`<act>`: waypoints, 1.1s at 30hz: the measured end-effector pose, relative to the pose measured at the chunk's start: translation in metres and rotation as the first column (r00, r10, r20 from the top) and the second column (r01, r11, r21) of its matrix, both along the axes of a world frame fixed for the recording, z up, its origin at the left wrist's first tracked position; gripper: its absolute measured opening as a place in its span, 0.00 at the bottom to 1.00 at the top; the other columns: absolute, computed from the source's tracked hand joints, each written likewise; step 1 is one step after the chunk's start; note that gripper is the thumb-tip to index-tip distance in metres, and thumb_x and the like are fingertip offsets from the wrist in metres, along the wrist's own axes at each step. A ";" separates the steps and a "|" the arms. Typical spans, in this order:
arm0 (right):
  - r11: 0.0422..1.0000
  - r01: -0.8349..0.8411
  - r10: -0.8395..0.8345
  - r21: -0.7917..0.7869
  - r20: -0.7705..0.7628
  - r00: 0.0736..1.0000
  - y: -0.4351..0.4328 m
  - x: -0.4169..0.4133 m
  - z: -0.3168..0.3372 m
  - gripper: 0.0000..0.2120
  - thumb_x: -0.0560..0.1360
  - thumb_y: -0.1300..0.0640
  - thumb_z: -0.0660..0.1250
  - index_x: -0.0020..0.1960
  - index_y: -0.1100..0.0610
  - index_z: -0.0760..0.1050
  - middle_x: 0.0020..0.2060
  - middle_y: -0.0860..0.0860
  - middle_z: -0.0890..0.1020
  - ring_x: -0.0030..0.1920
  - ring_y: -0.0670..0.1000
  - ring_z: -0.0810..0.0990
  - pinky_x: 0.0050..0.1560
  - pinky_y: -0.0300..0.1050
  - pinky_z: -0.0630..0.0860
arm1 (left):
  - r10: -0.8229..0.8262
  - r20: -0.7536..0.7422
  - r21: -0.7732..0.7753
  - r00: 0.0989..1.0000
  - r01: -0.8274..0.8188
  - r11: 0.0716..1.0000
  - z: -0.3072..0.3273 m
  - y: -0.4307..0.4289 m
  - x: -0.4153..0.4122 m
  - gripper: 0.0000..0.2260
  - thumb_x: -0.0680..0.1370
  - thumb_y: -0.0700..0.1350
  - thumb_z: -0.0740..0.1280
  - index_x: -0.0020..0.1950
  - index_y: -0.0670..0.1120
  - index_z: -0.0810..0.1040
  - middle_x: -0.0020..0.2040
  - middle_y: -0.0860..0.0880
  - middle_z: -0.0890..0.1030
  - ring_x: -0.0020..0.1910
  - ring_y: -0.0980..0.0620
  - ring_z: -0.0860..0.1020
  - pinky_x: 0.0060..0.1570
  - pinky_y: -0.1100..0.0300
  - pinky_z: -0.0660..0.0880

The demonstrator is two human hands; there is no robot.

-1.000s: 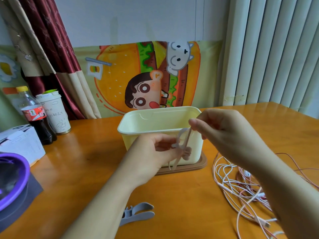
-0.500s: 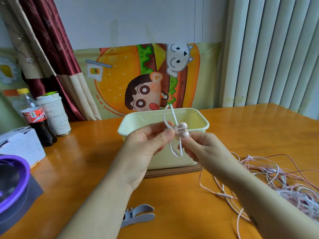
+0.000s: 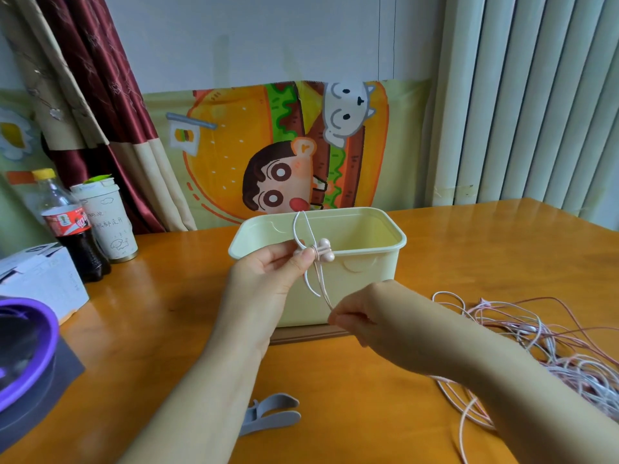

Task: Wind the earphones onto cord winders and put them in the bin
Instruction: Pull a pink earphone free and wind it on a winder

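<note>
My left hand point(image 3: 268, 279) pinches a white cord winder point(image 3: 301, 229) with pink earbuds point(image 3: 324, 250) against it, held up in front of the pale yellow bin point(image 3: 365, 286). My right hand point(image 3: 371, 318), lower and to the right, pinches the pink earphone cord point(image 3: 323, 288), which runs taut from the winder down to its fingers. A tangle of pink and white earphone cords point(image 3: 536, 349) lies on the table to the right. A grey cord winder point(image 3: 271, 413) lies on the table near me, under my left forearm.
The bin stands on a brown lid point(image 3: 301, 336) on the orange wooden table point(image 3: 469, 256). At the left are a cola bottle point(image 3: 70, 229), a paper cup point(image 3: 107, 226), a white box point(image 3: 40, 279) and a purple-rimmed container point(image 3: 23, 349).
My right hand has dropped down and away from the winder, drawing the cord taut below it. My left hand keeps the winder raised in front of the bin.
</note>
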State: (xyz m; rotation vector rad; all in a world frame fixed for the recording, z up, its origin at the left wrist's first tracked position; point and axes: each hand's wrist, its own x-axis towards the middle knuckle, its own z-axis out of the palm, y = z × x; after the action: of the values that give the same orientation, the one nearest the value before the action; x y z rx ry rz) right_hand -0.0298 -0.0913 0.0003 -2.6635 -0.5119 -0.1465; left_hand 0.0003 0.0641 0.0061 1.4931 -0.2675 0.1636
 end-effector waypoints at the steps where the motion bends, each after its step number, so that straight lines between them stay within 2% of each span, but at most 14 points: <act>1: 1.000 -0.010 0.010 -0.006 -0.008 1.000 0.000 -0.003 0.003 0.13 0.80 0.52 0.58 0.50 0.55 0.80 0.36 0.51 0.80 0.37 0.51 0.77 0.45 0.53 0.77 | 0.012 0.008 0.026 1.000 -0.013 1.000 -0.001 0.000 0.001 0.07 0.76 0.42 0.70 0.40 0.53 0.83 0.38 0.58 0.85 0.40 0.68 0.81 0.40 0.78 0.72; 3: 1.000 -0.019 0.020 0.009 -0.019 1.000 -0.001 -0.007 0.012 0.12 0.80 0.52 0.59 0.51 0.52 0.81 0.37 0.47 0.80 0.38 0.48 0.78 0.44 0.49 0.78 | 0.017 0.008 0.056 1.000 -0.017 0.998 -0.004 0.001 0.004 0.06 0.76 0.42 0.70 0.43 0.52 0.83 0.40 0.56 0.86 0.42 0.65 0.82 0.42 0.74 0.72; 7: 0.997 -0.041 0.041 0.073 0.006 0.999 -0.006 -0.015 0.028 0.11 0.80 0.53 0.59 0.50 0.49 0.81 0.36 0.46 0.81 0.37 0.45 0.79 0.40 0.39 0.75 | 0.005 -0.022 0.096 1.000 -0.003 0.995 -0.009 0.001 0.006 0.05 0.76 0.42 0.71 0.49 0.51 0.83 0.45 0.52 0.87 0.50 0.55 0.84 0.49 0.64 0.73; 11: 0.981 -0.045 0.027 0.188 0.098 0.995 -0.012 -0.020 0.040 0.11 0.80 0.55 0.60 0.45 0.49 0.81 0.27 0.38 0.77 0.31 0.39 0.75 0.32 0.32 0.70 | 0.017 0.013 0.204 1.000 -0.019 0.979 -0.011 -0.003 0.004 0.06 0.75 0.44 0.71 0.47 0.55 0.82 0.45 0.55 0.86 0.49 0.58 0.83 0.51 0.62 0.75; 12: 0.978 -0.050 0.028 0.204 0.108 0.994 -0.014 -0.020 0.041 0.11 0.80 0.55 0.60 0.44 0.48 0.80 0.27 0.36 0.77 0.31 0.39 0.75 0.32 0.32 0.69 | -0.003 -0.011 0.187 1.000 0.005 0.982 -0.011 -0.004 0.003 0.06 0.75 0.43 0.71 0.48 0.55 0.82 0.45 0.55 0.86 0.48 0.58 0.83 0.51 0.62 0.75; 13: 0.976 -0.052 0.028 0.211 0.113 0.993 -0.015 -0.020 0.042 0.11 0.80 0.54 0.60 0.43 0.48 0.80 0.28 0.37 0.78 0.31 0.41 0.75 0.31 0.34 0.69 | -0.031 -0.058 0.138 0.998 0.039 0.990 -0.010 -0.004 0.003 0.06 0.75 0.43 0.71 0.49 0.53 0.83 0.45 0.54 0.86 0.48 0.58 0.83 0.53 0.61 0.76; 15: 0.980 -0.035 0.015 0.194 0.099 0.995 -0.020 -0.018 0.042 0.11 0.79 0.54 0.61 0.42 0.48 0.80 0.31 0.47 0.80 0.30 0.46 0.75 0.31 0.40 0.71 | -0.106 -0.178 -0.023 0.978 0.104 0.994 -0.009 -0.001 0.005 0.08 0.72 0.44 0.71 0.51 0.48 0.83 0.46 0.52 0.86 0.46 0.58 0.84 0.54 0.59 0.76; 17: 0.987 0.012 -0.021 0.162 0.051 0.998 -0.026 -0.014 0.038 0.12 0.79 0.54 0.60 0.42 0.48 0.81 0.33 0.51 0.81 0.31 0.48 0.76 0.32 0.41 0.72 | -0.177 -0.266 -0.184 0.948 0.130 0.974 -0.006 0.003 0.008 0.12 0.69 0.46 0.70 0.50 0.46 0.84 0.47 0.52 0.86 0.43 0.59 0.83 0.49 0.61 0.74; 20: 0.991 0.106 -0.104 0.084 -0.023 0.994 -0.029 -0.004 0.024 0.12 0.79 0.55 0.60 0.44 0.48 0.81 0.32 0.47 0.80 0.31 0.44 0.76 0.33 0.37 0.73 | -0.246 -0.315 -0.358 0.917 0.126 0.925 0.000 0.006 0.009 0.07 0.67 0.45 0.69 0.38 0.48 0.87 0.41 0.52 0.86 0.37 0.59 0.83 0.45 0.62 0.76; 21: 0.990 0.125 -0.122 0.063 -0.038 0.992 -0.027 -0.001 0.019 0.11 0.79 0.55 0.60 0.45 0.49 0.81 0.32 0.46 0.79 0.32 0.44 0.76 0.34 0.38 0.74 | -0.265 -0.316 -0.410 0.911 0.120 0.904 0.003 0.006 0.008 0.06 0.67 0.44 0.69 0.34 0.48 0.87 0.40 0.52 0.86 0.36 0.58 0.83 0.45 0.61 0.79; 23: 0.991 0.130 -0.128 0.042 -0.052 0.990 -0.019 0.004 0.007 0.11 0.79 0.54 0.60 0.45 0.51 0.81 0.33 0.47 0.79 0.34 0.46 0.76 0.37 0.43 0.76 | -0.293 -0.325 -0.500 0.899 0.100 0.860 0.006 0.005 0.006 0.06 0.66 0.41 0.70 0.33 0.47 0.87 0.40 0.49 0.86 0.37 0.56 0.84 0.46 0.59 0.81; 25: 0.994 0.112 -0.112 0.016 -0.038 0.993 -0.010 0.007 -0.002 0.11 0.78 0.53 0.59 0.45 0.53 0.80 0.34 0.48 0.79 0.35 0.49 0.76 0.40 0.50 0.77 | -0.314 -0.329 -0.532 0.891 0.100 0.841 0.007 0.003 0.004 0.06 0.66 0.40 0.70 0.33 0.47 0.87 0.41 0.47 0.86 0.37 0.54 0.84 0.47 0.59 0.80; 29: 0.996 0.081 -0.081 -0.033 0.014 0.997 0.002 0.000 -0.006 0.12 0.79 0.52 0.59 0.44 0.53 0.79 0.31 0.47 0.75 0.32 0.48 0.72 0.37 0.47 0.73 | -0.278 -0.313 -0.483 0.908 0.099 0.870 0.005 0.001 0.004 0.07 0.67 0.42 0.70 0.34 0.48 0.87 0.43 0.49 0.86 0.39 0.57 0.84 0.50 0.60 0.79; 33: 0.998 0.028 -0.024 -0.061 0.067 0.997 0.008 -0.008 0.001 0.13 0.79 0.51 0.58 0.44 0.54 0.78 0.34 0.49 0.78 0.35 0.50 0.75 0.37 0.48 0.74 | -0.230 -0.275 -0.433 0.934 0.094 0.897 0.000 0.005 0.008 0.07 0.71 0.42 0.69 0.46 0.45 0.86 0.47 0.49 0.86 0.44 0.57 0.84 0.51 0.61 0.76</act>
State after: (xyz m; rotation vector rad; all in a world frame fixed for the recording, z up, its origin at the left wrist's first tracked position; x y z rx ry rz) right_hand -0.0374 -0.0838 0.0017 -2.7345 -0.5107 -0.2302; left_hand 0.0087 0.0695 0.0062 1.0456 -0.0858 -0.1542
